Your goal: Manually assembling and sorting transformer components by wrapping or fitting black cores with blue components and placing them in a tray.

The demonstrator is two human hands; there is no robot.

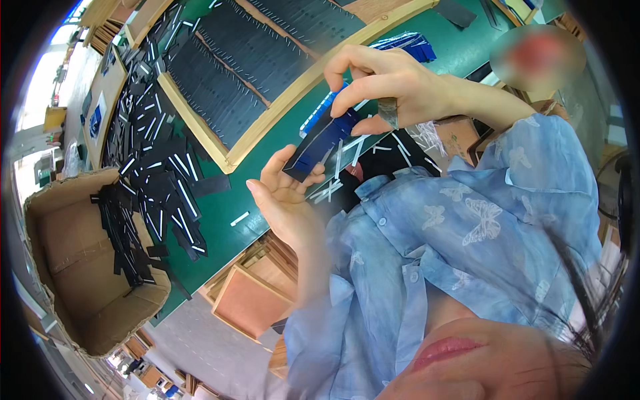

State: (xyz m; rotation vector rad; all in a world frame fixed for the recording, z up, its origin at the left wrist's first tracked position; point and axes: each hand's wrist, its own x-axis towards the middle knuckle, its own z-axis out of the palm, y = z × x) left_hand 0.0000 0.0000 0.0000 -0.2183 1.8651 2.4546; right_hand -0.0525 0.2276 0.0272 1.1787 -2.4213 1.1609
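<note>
We see the dark blue strip bundle (320, 143) at frame centre, its long axis running from lower left to upper right; the right hand (383, 90) pinches its upper end from above; the left hand (287, 193) lies open beneath, fingertips touching its lower end, gripping nothing.

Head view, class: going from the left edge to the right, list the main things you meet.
Cardboard box → heap of black strips → wooden tray of dark pieces → left hand → dark blue card → right hand → light blue butterfly-print sleeve.
</note>
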